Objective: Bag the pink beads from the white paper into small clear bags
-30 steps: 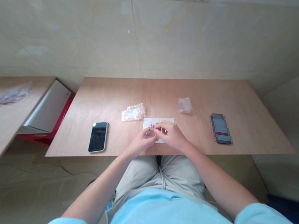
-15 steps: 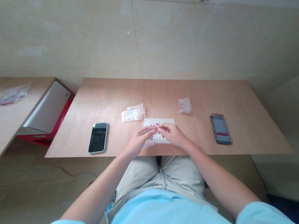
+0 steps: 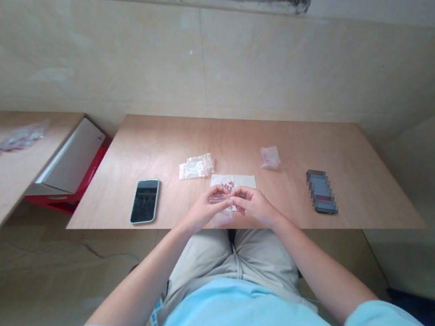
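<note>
Left hand [image 3: 202, 209] pinches small clear plastic bag [image 3: 218, 199], edge crosswise | right hand [image 3: 255, 205] at its right end, fingers' grip unclear | tiny red pieces [image 3: 229, 185] just beyond

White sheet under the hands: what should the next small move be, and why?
I'd probably ease the right hand slightly off the left hand, which seems to hold clear plastic: where they meet, the grip hides whether anything is pinched. Loose reddish pieces lie just beyond, on the white sheet.
</note>
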A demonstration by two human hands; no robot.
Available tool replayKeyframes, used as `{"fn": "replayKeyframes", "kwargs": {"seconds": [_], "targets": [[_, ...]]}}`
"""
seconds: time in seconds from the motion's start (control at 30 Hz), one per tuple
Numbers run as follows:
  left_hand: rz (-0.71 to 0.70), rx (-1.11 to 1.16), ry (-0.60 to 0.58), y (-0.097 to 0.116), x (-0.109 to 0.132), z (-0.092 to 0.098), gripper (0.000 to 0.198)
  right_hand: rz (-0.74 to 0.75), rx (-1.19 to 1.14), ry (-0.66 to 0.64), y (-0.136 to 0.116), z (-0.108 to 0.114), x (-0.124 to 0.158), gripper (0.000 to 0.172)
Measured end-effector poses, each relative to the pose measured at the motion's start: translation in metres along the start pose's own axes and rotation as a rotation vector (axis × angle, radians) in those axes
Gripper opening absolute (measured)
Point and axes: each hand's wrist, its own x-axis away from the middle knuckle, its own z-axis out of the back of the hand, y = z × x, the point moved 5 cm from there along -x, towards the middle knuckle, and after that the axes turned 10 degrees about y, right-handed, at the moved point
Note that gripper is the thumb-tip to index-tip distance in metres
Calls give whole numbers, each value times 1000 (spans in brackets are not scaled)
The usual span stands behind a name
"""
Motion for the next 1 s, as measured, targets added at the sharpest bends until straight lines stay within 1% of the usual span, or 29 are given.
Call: {"fn": "replayKeyframes", "kwargs": {"seconds": [0.07, 0.13, 0.3, 0.43, 0.53, 0.77, 1.0], "targets": [[-20, -27, 7, -1, 0, -2, 34, 1, 2, 6, 3, 3, 4, 28], [-43, -60, 18, -3, 0, -3, 33, 36, 47, 37, 4, 7, 7, 27], [-70, -81, 25, -10, -5, -2, 27, 177, 271, 131, -8, 14, 8, 21], [-141, -157, 79, -10, -9, 4, 27, 308, 375, 194, -18, 17, 10, 16], [-188, -193, 79, -9, -9, 5, 26, 404, 432, 208, -23, 16, 13, 11], [-333, -390, 122, -3, -4, 6, 21, 502, 460, 221, -28, 12, 18, 8], [-397, -448, 141, 2, -1, 4, 18, 535, 447, 230, -28, 10, 18, 9]]}}
